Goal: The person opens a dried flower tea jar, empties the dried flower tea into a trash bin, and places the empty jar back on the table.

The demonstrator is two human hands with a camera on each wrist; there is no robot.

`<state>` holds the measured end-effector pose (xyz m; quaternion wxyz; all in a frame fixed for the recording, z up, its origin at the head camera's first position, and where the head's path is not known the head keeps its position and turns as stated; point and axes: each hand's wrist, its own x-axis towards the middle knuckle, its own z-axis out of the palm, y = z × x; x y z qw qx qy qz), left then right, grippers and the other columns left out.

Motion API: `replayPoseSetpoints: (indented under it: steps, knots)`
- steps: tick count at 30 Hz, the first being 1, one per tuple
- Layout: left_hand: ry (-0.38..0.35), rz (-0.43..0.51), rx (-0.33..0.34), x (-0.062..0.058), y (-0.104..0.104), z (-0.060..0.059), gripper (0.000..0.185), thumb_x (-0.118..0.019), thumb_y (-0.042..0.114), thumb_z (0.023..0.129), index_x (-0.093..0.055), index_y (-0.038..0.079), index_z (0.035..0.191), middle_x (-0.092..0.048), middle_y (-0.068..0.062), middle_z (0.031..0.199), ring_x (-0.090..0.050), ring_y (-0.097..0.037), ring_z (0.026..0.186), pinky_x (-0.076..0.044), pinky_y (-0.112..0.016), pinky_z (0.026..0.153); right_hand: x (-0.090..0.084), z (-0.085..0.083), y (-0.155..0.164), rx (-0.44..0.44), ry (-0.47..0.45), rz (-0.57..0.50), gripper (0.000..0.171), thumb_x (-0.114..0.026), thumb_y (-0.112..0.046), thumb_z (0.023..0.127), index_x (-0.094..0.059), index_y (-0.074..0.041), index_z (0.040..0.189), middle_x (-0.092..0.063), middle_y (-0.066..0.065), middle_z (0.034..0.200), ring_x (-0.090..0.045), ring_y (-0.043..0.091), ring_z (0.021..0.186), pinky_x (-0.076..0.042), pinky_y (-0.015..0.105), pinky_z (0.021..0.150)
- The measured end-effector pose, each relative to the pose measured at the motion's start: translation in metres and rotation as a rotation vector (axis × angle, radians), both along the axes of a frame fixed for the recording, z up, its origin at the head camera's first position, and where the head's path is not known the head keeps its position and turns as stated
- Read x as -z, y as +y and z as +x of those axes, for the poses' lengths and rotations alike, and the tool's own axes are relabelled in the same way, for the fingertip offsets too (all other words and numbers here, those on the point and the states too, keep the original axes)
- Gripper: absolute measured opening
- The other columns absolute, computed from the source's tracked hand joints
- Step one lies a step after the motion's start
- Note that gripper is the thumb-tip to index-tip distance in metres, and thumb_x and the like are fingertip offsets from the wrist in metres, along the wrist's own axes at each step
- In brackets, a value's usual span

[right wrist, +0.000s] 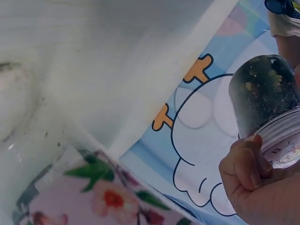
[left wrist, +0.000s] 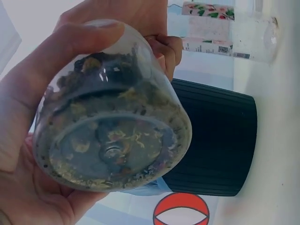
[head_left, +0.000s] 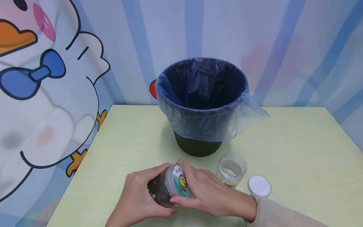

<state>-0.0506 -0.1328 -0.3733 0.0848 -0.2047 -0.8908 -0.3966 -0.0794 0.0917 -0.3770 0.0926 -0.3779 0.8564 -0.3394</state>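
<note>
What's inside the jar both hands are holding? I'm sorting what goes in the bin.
Through the clear wall and base of the jar, a dark, dry mix of brownish and yellowish bits fills it. The fingers and the labelled lid cover the rest, so what the bits are stays unclear.

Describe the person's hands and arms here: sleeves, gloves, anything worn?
Both hands are bare: no gloves, rings or markings show. The left hand has a bare wrist as far as the head view reaches, with no sleeve visible. The right hand comes out of a long beige sleeve with a cuff ending at the wrist. Fingernails look short and unpainted.
</note>
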Motion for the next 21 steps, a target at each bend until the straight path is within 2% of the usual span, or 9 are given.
replayPoseSetpoints:
  steps: [7, 9, 13, 18, 21]
  knots:
    - [-0.303, 0.304, 0.182, 0.007, -0.006, -0.004, 0.082, -0.098, 0.030, 0.059, -0.063, 0.023, 0.133, -0.068, 0.009, 0.121, -0.066, -0.016, 0.106, -0.056, -0.034, 0.087, -0.005, 0.000, 0.001, -0.076, 0.173, 0.045, 0.082, -0.056, -0.066, 0.090, -0.030, -0.013, 0.147, -0.057, -0.003, 0.111, -0.056, 0.008, 0.087, -0.051, 0.023, 0.075]
    - [-0.301, 0.306, 0.209, 0.008, -0.006, -0.005, 0.084, -0.098, 0.031, 0.059, -0.062, 0.023, 0.135, -0.068, 0.008, 0.122, -0.066, -0.016, 0.107, -0.055, -0.035, 0.088, -0.008, -0.001, 0.003, -0.080, 0.172, 0.058, 0.082, -0.056, -0.067, 0.090, -0.031, -0.013, 0.146, -0.056, -0.004, 0.111, -0.056, 0.007, 0.089, -0.051, 0.023, 0.075]
    - [-0.234, 0.273, 0.244, 0.005, -0.007, -0.008, 0.084, -0.097, 0.032, 0.060, -0.062, 0.021, 0.136, -0.068, 0.006, 0.121, -0.067, -0.016, 0.105, -0.056, -0.036, 0.088, -0.014, -0.001, 0.005, -0.065, 0.131, 0.079, 0.083, -0.056, -0.070, 0.088, -0.031, -0.016, 0.147, -0.055, -0.005, 0.113, -0.056, 0.007, 0.092, -0.052, 0.024, 0.076]
    - [-0.224, 0.224, 0.231, 0.000, -0.010, -0.005, 0.084, -0.096, 0.036, 0.062, -0.060, 0.025, 0.137, -0.066, 0.010, 0.124, -0.065, -0.014, 0.107, -0.054, -0.035, 0.090, -0.021, 0.003, 0.006, -0.063, 0.116, 0.097, 0.084, -0.054, -0.072, 0.088, -0.028, -0.021, 0.149, -0.052, -0.007, 0.119, -0.054, 0.007, 0.099, -0.052, 0.026, 0.081]
    - [-0.171, 0.204, 0.236, -0.002, -0.010, -0.004, 0.087, -0.096, 0.036, 0.062, -0.058, 0.024, 0.139, -0.065, 0.008, 0.126, -0.064, -0.014, 0.110, -0.053, -0.035, 0.092, -0.025, 0.007, 0.006, -0.039, 0.118, 0.105, 0.086, -0.053, -0.073, 0.087, -0.026, -0.024, 0.152, -0.051, -0.007, 0.123, -0.053, 0.007, 0.103, -0.052, 0.029, 0.083]
